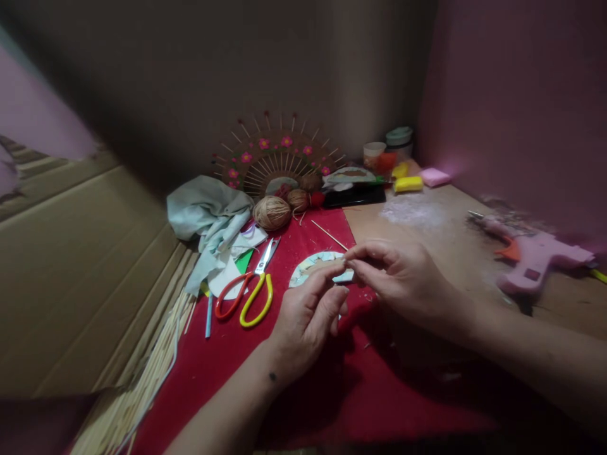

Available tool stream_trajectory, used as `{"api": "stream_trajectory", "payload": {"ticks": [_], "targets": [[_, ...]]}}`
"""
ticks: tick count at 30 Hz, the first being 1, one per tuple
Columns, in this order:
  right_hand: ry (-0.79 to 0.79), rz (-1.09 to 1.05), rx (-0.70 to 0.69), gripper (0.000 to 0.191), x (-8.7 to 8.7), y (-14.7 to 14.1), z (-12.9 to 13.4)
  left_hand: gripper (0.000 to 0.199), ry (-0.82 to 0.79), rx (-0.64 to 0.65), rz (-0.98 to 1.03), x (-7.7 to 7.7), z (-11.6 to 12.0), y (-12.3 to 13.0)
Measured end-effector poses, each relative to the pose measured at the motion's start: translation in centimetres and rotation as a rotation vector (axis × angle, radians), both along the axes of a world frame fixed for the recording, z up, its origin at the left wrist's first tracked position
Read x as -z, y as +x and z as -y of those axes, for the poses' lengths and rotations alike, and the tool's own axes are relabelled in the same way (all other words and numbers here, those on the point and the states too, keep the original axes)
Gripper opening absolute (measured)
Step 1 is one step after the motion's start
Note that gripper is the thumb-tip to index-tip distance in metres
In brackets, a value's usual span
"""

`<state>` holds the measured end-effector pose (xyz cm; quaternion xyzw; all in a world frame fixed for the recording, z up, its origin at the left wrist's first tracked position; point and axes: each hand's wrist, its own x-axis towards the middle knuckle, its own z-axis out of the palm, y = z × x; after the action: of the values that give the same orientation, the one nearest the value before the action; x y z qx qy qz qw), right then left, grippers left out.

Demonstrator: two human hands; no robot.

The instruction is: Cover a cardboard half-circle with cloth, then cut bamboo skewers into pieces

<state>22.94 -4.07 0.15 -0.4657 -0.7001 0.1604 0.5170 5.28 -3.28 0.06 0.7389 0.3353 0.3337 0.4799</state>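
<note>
My left hand (308,319) and my right hand (412,278) meet over a red cloth (294,385), fingertips almost touching. The right thumb and index finger pinch together, and the left fingers are curled closed beside them. Whatever sits between the fingertips is too small or hidden to name. Just behind them is a half-round piece (303,268) with a pale, patterned fabric rim and a brown middle, partly covered by my fingers. Left of my hands lie scissors (260,272) with one red and one yellow handle. A thin stick (329,235) rests beyond the half-round piece.
A flowered stick fan (265,151) stands at the back, with yarn balls (272,213) before it. Crumpled pale fabric (203,205) and thin sticks (156,366) lie left, beside cardboard (85,272). A pink glue gun (535,259) is right; a black phone-like slab (355,196) and cups (374,151) stand behind.
</note>
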Motion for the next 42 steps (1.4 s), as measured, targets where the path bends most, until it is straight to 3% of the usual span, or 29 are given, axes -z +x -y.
{"api": "stream_trajectory", "payload": {"ticks": [8,14,17,21,25,28,31,35,39,42], "targets": [[-0.022,0.074,-0.125,0.016,-0.1,0.1,0.1,0.024,0.183,-0.051,-0.109,0.1,-0.1,-0.4],[-0.037,0.106,-0.094,0.014,-0.2,0.0,0.1,0.022,0.242,-0.067,-0.150,0.2,-0.2,-0.3],[0.040,0.165,-0.083,0.014,0.1,-0.1,0.1,0.025,0.173,-0.058,-0.142,0.2,-0.1,-0.1],[0.119,0.198,-0.024,0.012,0.6,-0.1,-0.1,0.028,-0.035,-0.102,0.004,-0.4,0.0,0.4],[-0.025,0.067,-0.006,0.011,0.2,-0.2,-0.1,0.029,-0.179,-0.200,0.147,-1.1,-0.5,0.5],[-0.298,-0.184,-0.105,0.011,-0.8,-0.3,0.1,0.023,-0.193,-0.168,0.189,-1.0,-0.9,0.4],[-0.583,-0.420,-0.246,0.015,-1.4,-0.4,0.3,0.026,-0.071,-0.132,0.189,-0.5,-1.1,0.3],[-0.841,-0.619,-0.453,0.013,-0.3,0.0,-0.1,0.013,0.323,-0.081,0.138,0.4,-1.1,0.4],[-0.989,-0.794,-0.727,0.010,1.2,0.6,-0.9,0.004,0.655,-0.106,0.110,0.5,-0.8,0.6],[-1.020,-0.777,-0.769,0.012,1.4,0.9,-1.1,0.008,0.717,-0.167,0.014,-0.6,0.5,0.1]]}}
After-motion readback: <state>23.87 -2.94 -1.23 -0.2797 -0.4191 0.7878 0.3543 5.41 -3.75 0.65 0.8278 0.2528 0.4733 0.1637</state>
